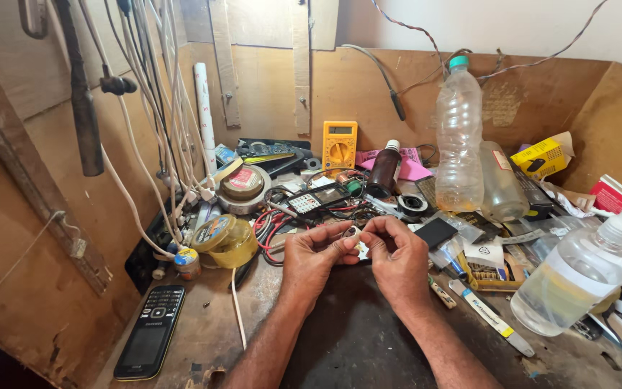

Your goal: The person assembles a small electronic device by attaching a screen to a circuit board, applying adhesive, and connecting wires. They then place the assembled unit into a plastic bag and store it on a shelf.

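Head view of a cluttered wooden workbench (203, 338), boxed in by plywood walls with white cables (149, 94) hanging at its left. Landmark: the tall clear plastic bottle (459, 137) standing at the back. Right of and nearer than it lies a spray bottle (577, 270); left of it stand a yellow multimeter (340, 144) and tape rolls (228, 241); far left and nearest lies a black keypad phone (149, 335). In front of the bottle, left hand (311, 256) and right hand (397, 259) meet, fingers curled, pinching a small pale part (356, 241) between the fingertips. Judged step: fine fingertip handling of the part; what follows likely calls for a steady, precise grip.
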The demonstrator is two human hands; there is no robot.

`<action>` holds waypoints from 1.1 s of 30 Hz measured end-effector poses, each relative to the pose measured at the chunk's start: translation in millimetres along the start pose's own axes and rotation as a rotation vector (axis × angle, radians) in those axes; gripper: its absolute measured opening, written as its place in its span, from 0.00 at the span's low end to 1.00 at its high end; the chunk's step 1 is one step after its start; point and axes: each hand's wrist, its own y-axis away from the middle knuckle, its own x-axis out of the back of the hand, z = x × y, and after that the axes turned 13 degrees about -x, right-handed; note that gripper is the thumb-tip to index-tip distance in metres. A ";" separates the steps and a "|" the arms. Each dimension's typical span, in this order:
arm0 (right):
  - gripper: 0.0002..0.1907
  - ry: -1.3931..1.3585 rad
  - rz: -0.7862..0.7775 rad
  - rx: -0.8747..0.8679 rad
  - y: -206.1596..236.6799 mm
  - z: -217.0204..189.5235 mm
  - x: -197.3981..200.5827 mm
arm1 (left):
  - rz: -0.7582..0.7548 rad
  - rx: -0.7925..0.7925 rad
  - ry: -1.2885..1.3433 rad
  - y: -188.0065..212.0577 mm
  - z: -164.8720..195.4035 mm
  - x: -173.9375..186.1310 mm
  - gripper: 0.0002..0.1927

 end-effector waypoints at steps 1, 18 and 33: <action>0.01 0.010 -0.003 0.001 0.1 0.8 0.0 | -0.001 0.005 -0.010 0.4 -0.7 0.6 0.20; 0.06 -0.202 -0.109 -0.090 -8.5 14.0 0.8 | 0.010 0.003 0.028 -0.6 1.7 0.8 0.18; 0.05 -0.022 -0.053 -0.090 -2.7 6.9 -0.2 | 0.023 0.007 -0.012 0.2 -3.7 2.0 0.19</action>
